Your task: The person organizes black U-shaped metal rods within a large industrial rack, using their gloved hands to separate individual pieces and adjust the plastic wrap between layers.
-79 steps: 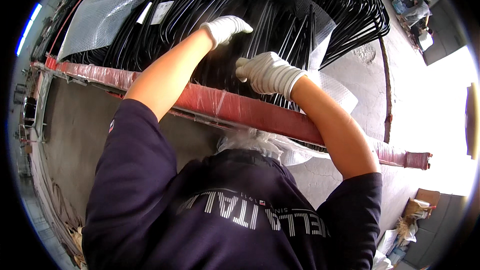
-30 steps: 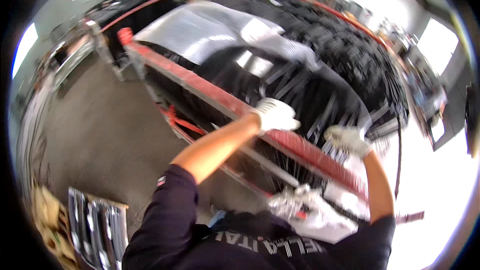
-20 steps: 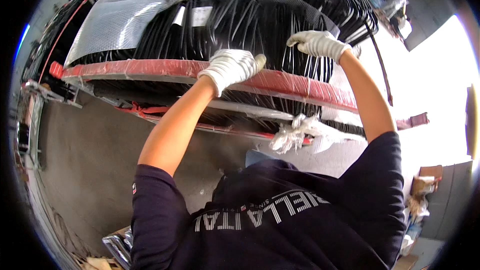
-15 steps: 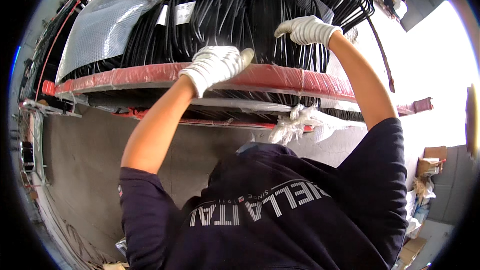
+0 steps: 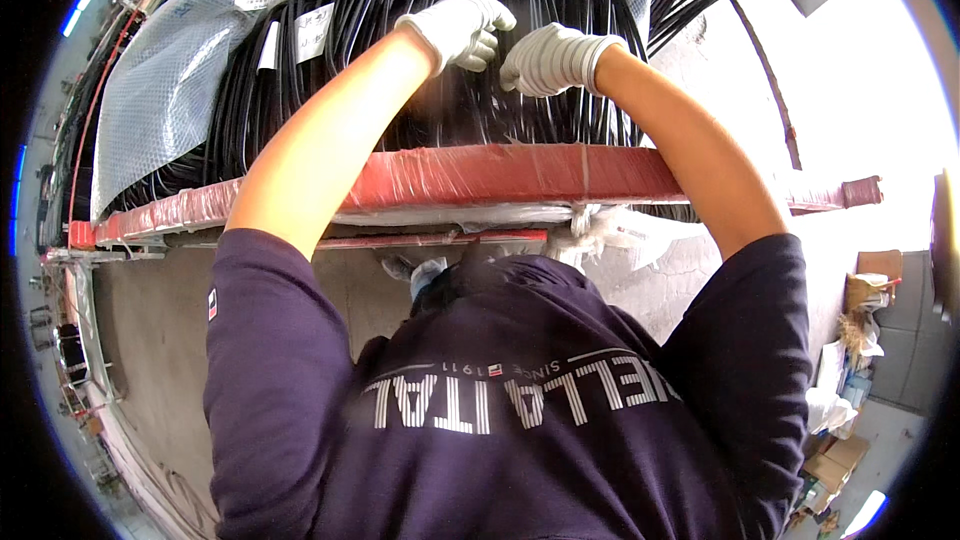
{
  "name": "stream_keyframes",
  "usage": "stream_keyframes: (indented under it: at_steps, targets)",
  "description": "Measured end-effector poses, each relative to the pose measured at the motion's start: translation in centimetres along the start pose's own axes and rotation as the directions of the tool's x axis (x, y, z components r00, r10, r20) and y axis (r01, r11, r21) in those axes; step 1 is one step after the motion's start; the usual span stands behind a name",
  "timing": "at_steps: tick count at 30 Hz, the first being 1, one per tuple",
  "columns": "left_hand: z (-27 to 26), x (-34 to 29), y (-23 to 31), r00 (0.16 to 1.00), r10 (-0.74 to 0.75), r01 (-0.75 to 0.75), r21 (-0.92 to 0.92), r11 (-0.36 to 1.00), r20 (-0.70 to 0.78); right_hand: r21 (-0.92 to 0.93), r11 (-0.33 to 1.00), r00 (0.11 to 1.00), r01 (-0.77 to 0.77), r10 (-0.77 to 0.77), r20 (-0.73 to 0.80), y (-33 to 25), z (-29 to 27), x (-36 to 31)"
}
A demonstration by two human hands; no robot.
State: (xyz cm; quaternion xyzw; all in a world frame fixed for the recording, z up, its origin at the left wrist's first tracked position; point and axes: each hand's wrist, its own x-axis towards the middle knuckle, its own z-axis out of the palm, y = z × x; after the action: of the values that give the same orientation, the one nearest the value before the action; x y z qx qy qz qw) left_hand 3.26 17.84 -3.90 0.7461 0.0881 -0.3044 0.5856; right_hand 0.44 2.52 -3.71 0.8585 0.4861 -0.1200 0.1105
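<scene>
Black, glossy strips (image 5: 480, 115) lie massed just beyond the red beam (image 5: 500, 172), which looks wrapped in clear film, and I have both gloved hands over their middle. From where I sit, the left hand (image 5: 460, 35) has its fingers bent, and the right hand (image 5: 550, 60) is curled just beside it, a narrow gap between them; I cannot tell whether either has closed on a strip. Singly, I judge the strips light and springy, the whole mass heavy, the surface likely slick and easily scuffed. I'd take hold of a few at the far bend, where they stand apart, and avoid the tangled middle. Their long axes run near to far, roughly square to the beam, with bent ends at the far side; toward the left they slant, beside the bubble wrap (image 5: 165, 90), while the far-right ones point out rightward.
</scene>
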Motion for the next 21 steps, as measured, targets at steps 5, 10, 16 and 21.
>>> stream_keyframes:
  at_steps: [5,10,16,21]
  targets:
    - [-0.3,1.5,-1.2,0.964,-0.067,0.132,-0.247,0.960,0.257,0.123,0.966,0.962,-0.227,0.203,0.181,-0.3,-0.8,0.7]
    - [0.2,0.0,-1.9,0.961,-0.045,0.105,-0.209,0.972,0.273,0.046,0.980,0.976,-0.191,0.185,0.112,-0.7,-0.9,0.5]
    - [-0.3,-1.4,-2.4,0.970,-0.048,0.113,-0.267,0.957,0.236,-0.066,0.978,0.964,-0.197,0.205,0.167,-2.6,-1.5,0.4]
    - [0.2,-1.2,-2.7,0.978,-0.039,0.107,-0.330,0.938,0.205,-0.235,0.957,0.968,-0.169,0.205,0.142,-3.7,-0.9,0.8]
